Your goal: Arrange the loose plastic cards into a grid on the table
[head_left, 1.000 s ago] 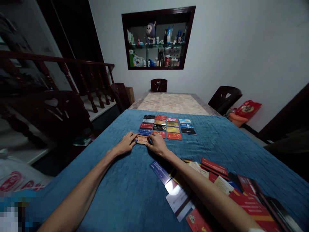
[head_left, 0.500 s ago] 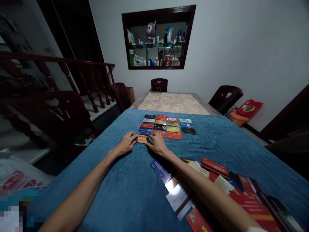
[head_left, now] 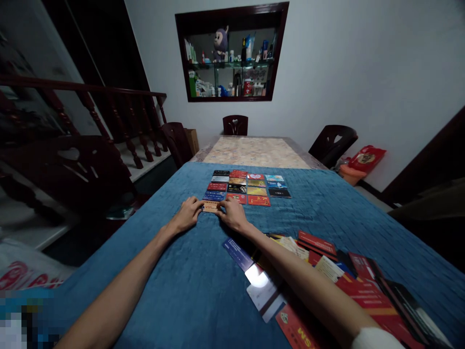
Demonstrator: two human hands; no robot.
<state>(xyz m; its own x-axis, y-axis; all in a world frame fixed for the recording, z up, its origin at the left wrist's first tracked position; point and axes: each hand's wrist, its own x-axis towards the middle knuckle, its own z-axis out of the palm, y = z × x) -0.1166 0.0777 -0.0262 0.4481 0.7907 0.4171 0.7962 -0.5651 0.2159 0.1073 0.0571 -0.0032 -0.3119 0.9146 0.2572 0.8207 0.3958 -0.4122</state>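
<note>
A gold-orange card with "VIP" lettering (head_left: 209, 207) lies at the near end of the leftmost column of cards. My left hand (head_left: 188, 213) grips its left edge with bent fingers. At the opposite edge, the thumb and fingers of my right hand (head_left: 233, 213) close on the same card and hide its right end. Just beyond it is a blue card (head_left: 214, 195). A red card (head_left: 238, 198) is partly covered by my right fingers, and beside that lies another red card with gold print (head_left: 259, 200).
Several cards form rows on the blue cloth (head_left: 163, 291), among them a black card (head_left: 279, 193) at the right. A loose, overlapping card pile, with a red card (head_left: 317, 243) in it, spreads beneath my right forearm. Dark chairs (head_left: 332, 143) surround the table.
The camera view has shifted slightly, so everything appears a little further left and higher. Both hands stay on the VIP card, with no clear movement of it against its neighbours.
</note>
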